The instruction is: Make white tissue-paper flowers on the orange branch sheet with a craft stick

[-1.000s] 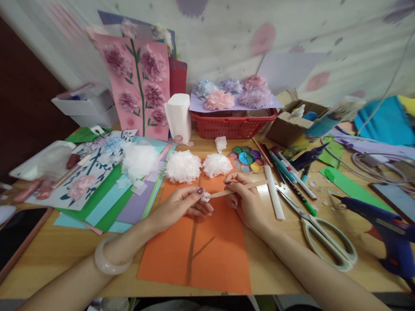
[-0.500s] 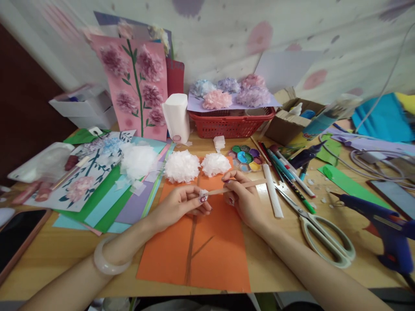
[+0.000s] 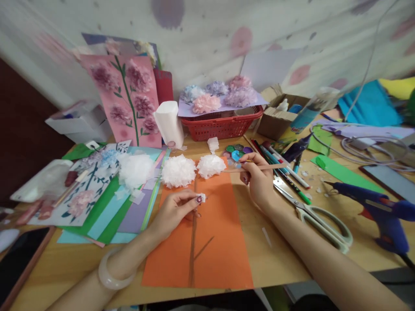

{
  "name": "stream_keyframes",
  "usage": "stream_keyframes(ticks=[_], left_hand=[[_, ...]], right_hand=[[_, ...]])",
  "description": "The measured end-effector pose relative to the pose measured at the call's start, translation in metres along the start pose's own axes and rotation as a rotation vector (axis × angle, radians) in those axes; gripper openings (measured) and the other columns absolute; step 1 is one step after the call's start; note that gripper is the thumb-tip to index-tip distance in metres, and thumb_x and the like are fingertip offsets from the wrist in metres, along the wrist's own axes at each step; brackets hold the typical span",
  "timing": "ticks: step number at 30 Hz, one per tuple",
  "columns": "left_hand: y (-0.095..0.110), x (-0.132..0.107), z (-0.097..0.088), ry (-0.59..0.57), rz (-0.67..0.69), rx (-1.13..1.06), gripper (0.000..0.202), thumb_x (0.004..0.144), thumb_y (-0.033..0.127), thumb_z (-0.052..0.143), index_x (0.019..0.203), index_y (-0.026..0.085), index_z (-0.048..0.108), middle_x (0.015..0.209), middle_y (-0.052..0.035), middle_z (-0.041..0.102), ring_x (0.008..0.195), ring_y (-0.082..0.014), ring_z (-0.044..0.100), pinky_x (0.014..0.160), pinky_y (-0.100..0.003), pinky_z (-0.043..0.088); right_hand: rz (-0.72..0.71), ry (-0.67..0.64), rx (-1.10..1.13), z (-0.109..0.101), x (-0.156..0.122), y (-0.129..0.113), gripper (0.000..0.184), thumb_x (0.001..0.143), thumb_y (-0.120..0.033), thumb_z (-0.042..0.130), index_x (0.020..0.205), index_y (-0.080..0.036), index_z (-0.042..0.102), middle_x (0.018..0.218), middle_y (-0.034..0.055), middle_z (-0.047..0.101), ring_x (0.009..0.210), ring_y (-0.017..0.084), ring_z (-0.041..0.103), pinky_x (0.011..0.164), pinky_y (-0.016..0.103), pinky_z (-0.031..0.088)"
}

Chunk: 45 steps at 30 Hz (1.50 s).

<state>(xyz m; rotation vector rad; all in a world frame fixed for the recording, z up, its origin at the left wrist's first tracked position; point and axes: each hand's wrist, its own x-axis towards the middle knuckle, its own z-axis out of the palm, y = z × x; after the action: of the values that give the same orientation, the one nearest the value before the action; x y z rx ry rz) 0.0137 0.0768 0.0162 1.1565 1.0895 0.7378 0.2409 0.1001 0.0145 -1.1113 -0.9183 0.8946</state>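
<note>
My left hand (image 3: pixel 180 211) pinches a small folded piece of white tissue paper (image 3: pixel 202 197) above the orange sheet (image 3: pixel 223 255). A brown line with one side branch runs up that sheet. My right hand (image 3: pixel 257 179) has its fingers closed round a thin flat wooden stick (image 3: pixel 277 166), which lies crosswise, pointing left over the sheet's top right corner. Two fluffy white tissue flowers, a left one (image 3: pixel 178 171) and a right one (image 3: pixel 210 166), rest at the sheet's top edge. Fingers hide part of the stick.
Scissors (image 3: pixel 319 220) and a blue glue gun (image 3: pixel 372 207) lie to the right, near pens (image 3: pixel 288 170). Behind stand a paint palette (image 3: pixel 236 155) and a red basket (image 3: pixel 223 128). Coloured papers (image 3: pixel 134 218) and a pile of white tissue (image 3: pixel 138 168) lie left.
My right hand has drawn the stick up and right, away from the tissue piece in my left hand. My left hand has stayed nearly in place. The camera view has shifted slightly.
</note>
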Motion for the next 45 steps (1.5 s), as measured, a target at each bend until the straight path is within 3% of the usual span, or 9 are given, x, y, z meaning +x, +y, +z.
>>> stream_keyframes(ticks=[3,8,14,17,21,25,30,37,45], left_hand=[[-0.001,0.000,0.001,0.068,0.010,0.022,0.030,0.068,0.041,0.082,0.083,0.016,0.078,0.074,-0.0014,0.068,0.057,-0.0104,0.060,0.050,-0.020,0.049],[0.000,0.005,0.002,0.102,0.072,0.026,0.033,0.062,0.040,0.087,0.080,0.016,0.075,0.081,-0.0035,0.073,0.071,-0.0142,0.064,0.059,-0.023,0.056],[0.005,0.015,0.008,0.119,0.103,0.132,0.036,0.062,0.043,0.084,0.082,0.015,0.071,0.080,-0.0025,0.071,0.070,-0.0133,0.065,0.063,-0.025,0.058],[0.009,0.025,0.010,0.152,0.162,0.234,0.036,0.065,0.045,0.079,0.084,0.015,0.070,0.077,-0.0012,0.070,0.065,-0.0134,0.065,0.064,-0.028,0.058],[0.017,0.043,0.011,0.197,0.286,0.434,0.030,0.072,0.042,0.070,0.086,0.016,0.072,0.073,-0.0006,0.068,0.053,-0.0117,0.058,0.055,-0.026,0.051],[0.025,0.064,0.014,0.242,0.445,0.641,0.012,0.073,0.027,0.067,0.078,0.018,0.074,0.076,-0.0011,0.068,0.064,-0.0130,0.058,0.064,-0.025,0.047],[0.029,0.082,0.017,0.269,0.539,0.826,0.009,0.076,0.023,0.066,0.075,0.019,0.074,0.074,-0.0007,0.067,0.063,-0.0134,0.056,0.064,-0.026,0.045],[0.032,0.084,0.017,0.335,0.550,0.955,0.012,0.078,0.023,0.062,0.081,0.019,0.074,0.084,-0.0031,0.073,0.068,-0.0155,0.062,0.069,-0.028,0.048],[0.038,0.084,0.019,0.339,0.485,1.016,0.012,0.080,0.025,0.063,0.081,0.019,0.072,0.079,-0.0021,0.075,0.064,-0.0161,0.065,0.067,-0.027,0.049]], right_hand=[[-0.053,0.001,-0.090,0.001,0.003,0.004,0.008,0.073,-0.018,0.054,0.075,-0.023,0.060,0.046,-0.0076,0.043,0.043,0.011,0.035,0.045,0.025,0.023],[-0.134,-0.056,-0.197,0.005,0.000,0.006,0.011,0.077,-0.018,0.053,0.079,-0.023,0.063,0.055,-0.0049,0.051,0.051,0.014,0.043,0.051,0.026,0.029],[-0.208,-0.158,-0.252,0.009,0.002,0.011,0.014,0.085,-0.021,0.049,0.090,-0.021,0.062,0.073,-0.0016,0.060,0.066,0.015,0.054,0.065,0.028,0.039],[-0.202,-0.177,-0.235,0.013,0.006,0.017,0.015,0.089,-0.028,0.049,0.093,-0.020,0.061,0.068,-0.0029,0.058,0.063,0.015,0.055,0.064,0.028,0.040],[-0.184,-0.171,-0.237,0.013,0.010,0.021,0.016,0.089,-0.032,0.050,0.092,-0.020,0.061,0.064,-0.0034,0.057,0.062,0.016,0.058,0.062,0.028,0.042],[-0.181,-0.160,-0.231,0.013,0.013,0.023,0.015,0.088,-0.030,0.049,0.088,-0.021,0.060,0.070,-0.0018,0.061,0.065,0.016,0.059,0.064,0.028,0.043],[-0.186,-0.139,-0.209,0.014,0.013,0.022,0.016,0.088,-0.033,0.050,0.087,-0.020,0.059,0.072,-0.0009,0.061,0.069,0.017,0.060,0.068,0.029,0.044],[-0.205,-0.027,-0.162,0.016,0.004,0.021,0.016,0.087,-0.022,0.044,0.098,-0.020,0.056,0.071,-0.0016,0.058,0.063,0.017,0.055,0.062,0.029,0.041],[-0.279,-0.141,-0.283,0.017,0.006,0.030,0.013,0.092,-0.024,0.044,0.099,-0.022,0.055,0.071,-0.0021,0.055,0.064,0.016,0.056,0.058,0.027,0.038]])
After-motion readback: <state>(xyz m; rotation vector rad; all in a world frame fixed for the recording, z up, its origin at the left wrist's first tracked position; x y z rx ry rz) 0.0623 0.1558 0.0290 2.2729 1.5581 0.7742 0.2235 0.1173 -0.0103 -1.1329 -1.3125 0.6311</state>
